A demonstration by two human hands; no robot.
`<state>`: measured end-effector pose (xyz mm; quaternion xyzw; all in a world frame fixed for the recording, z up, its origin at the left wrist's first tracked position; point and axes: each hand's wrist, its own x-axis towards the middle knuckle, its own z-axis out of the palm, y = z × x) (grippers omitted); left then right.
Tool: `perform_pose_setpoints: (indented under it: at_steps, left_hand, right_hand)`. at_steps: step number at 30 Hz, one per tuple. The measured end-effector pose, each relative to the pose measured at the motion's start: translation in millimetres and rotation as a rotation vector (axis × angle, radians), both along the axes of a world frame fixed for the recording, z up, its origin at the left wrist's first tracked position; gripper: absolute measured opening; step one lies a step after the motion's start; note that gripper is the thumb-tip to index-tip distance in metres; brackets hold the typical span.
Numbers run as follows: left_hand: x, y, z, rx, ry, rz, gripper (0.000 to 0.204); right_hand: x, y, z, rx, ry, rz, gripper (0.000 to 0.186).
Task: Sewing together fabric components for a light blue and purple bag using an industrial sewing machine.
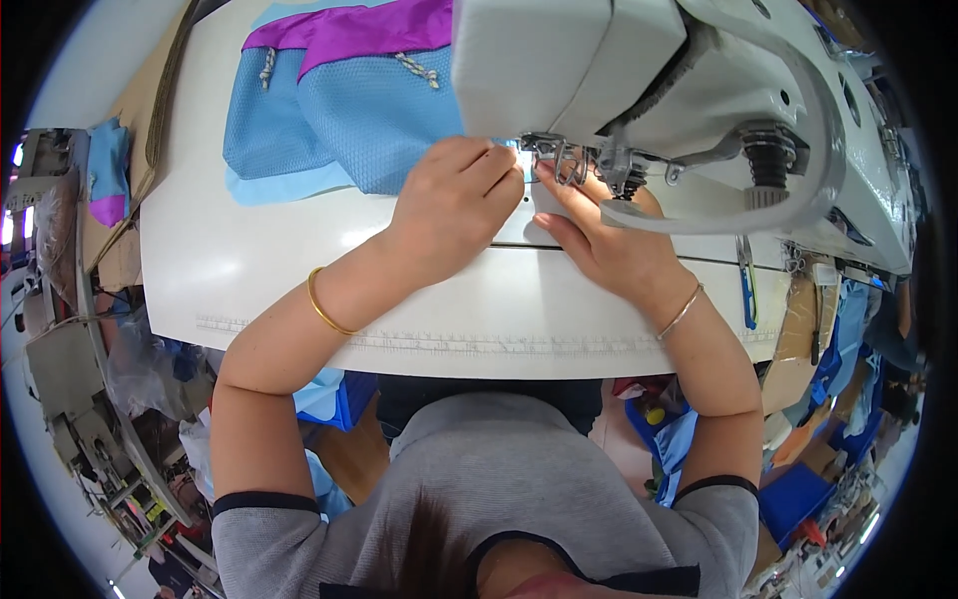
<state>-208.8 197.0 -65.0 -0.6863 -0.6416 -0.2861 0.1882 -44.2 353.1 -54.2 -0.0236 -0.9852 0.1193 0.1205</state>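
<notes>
Blue mesh fabric piece [344, 120] with purple trim lies flat on the white sewing table [249, 260], upper left of centre, its right edge running under the sewing machine head [649, 70]. How far it reaches beneath the head can't be seen; the machine body covers it. Top of the fabric is cut off by the frame edge.

Machine head fills the upper right, its far end bent away by the fisheye. Presser foot and needle area [574, 160] sits just beside both hands; the needle itself is too small and cluttered to pick out.

Left hand [454, 200] is curled knuckles-up at the fabric's right edge, fingertips tucked down at the foot. It looks pinched on something, but the fingertips are hidden under the hand, so can't tell what, if anything, it grips.

Right hand [599, 235] lies flat on the table, fingers extended toward the foot, pressing rather than grasping. Fingertips partly hidden behind the machine's guard.

Gold bangle [324, 304] on the left wrist, thinner bracelet [681, 311] on the right. Blue snips [748, 290] rest near the table's right edge, partly shadowed.
</notes>
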Motion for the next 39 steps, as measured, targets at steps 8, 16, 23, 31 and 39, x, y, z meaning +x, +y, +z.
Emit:
perform_pose_setpoints:
  at_steps: [8, 16, 23, 31, 39]
  left_hand:
    - [-5, 3, -3, 0.006, 0.006, 0.031, 0.023]
    - [-32, 2, 45, -0.316, -0.339, 0.081, 0.007]
    - [-78, 21, 88, -0.614, -0.137, 0.076, 0.025]
    - [-84, 15, 86, -0.666, -0.016, -0.065, 0.028]
    - [-82, 1, 74, -0.799, 0.021, 0.178, 0.052]
  right_hand:
    - [-5, -1, -3, -0.026, 0.104, 0.014, 0.032]
    - [-8, -2, -5, -0.05, 0.256, 0.06, 0.015]
    - [-5, -4, 1, -0.034, 0.268, 0.063, 0.017]
    - [0, -3, 18, -0.208, 0.21, -0.027, 0.017]
    - [3, -14, 26, -0.628, -0.068, -0.172, 0.017]
